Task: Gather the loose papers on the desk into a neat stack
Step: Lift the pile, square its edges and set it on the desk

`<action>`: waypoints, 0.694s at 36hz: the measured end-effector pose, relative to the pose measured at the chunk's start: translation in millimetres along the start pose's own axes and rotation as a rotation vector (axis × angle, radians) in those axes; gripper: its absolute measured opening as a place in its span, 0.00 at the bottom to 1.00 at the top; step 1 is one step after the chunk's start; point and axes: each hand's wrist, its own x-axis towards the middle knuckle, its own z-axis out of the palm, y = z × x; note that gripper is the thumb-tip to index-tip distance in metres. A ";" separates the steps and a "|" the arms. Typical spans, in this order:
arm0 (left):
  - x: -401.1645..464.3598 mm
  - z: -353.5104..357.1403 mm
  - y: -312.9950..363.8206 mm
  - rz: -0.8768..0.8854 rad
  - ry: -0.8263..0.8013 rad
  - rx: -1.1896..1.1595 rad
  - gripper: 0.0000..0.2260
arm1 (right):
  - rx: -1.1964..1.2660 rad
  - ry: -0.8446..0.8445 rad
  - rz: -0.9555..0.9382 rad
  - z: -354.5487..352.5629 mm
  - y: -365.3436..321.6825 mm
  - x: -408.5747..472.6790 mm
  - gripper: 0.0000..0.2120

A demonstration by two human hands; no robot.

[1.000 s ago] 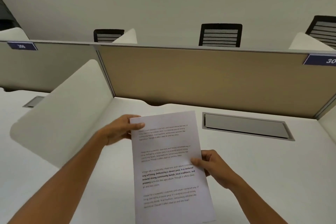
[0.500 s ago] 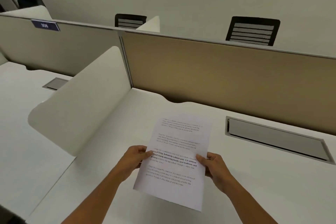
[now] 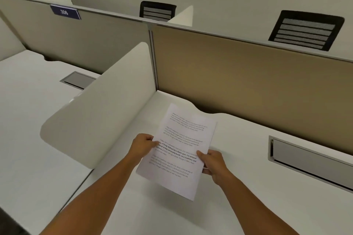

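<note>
We hold the papers (image 3: 179, 150) just above the desk (image 3: 238, 139), left hand (image 3: 143, 146) and right hand (image 3: 214, 162) pinching opposite long edges, fingers closed on them. They look gathered already; next we likely square the edges and lay them flat.

The papers (image 3: 181, 149) now sit lower and farther out over the desk (image 3: 238, 206) than a second ago, tilted so the top leans right. The left hand (image 3: 143, 146) has slid from the top corner down to the middle of the left edge. The right hand (image 3: 213, 165) holds a little lower on the right edge. The view has swung left, bringing a blue number sign (image 3: 65, 12) into sight.
</note>
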 end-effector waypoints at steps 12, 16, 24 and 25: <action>108.5 -29.9 7.6 -0.063 0.084 0.010 0.06 | 0.010 0.010 0.060 68.6 -48.3 87.4 0.08; 141.8 -37.0 6.3 -0.072 0.080 0.066 0.09 | 0.001 0.036 0.085 84.2 -51.8 113.4 0.07; 196.9 -42.6 -6.4 -0.077 0.104 0.154 0.06 | -0.002 0.073 0.141 114.1 -53.9 160.5 0.08; 201.1 -42.5 -8.3 -0.078 0.109 0.165 0.06 | -0.008 0.080 0.144 117.5 -54.1 165.9 0.08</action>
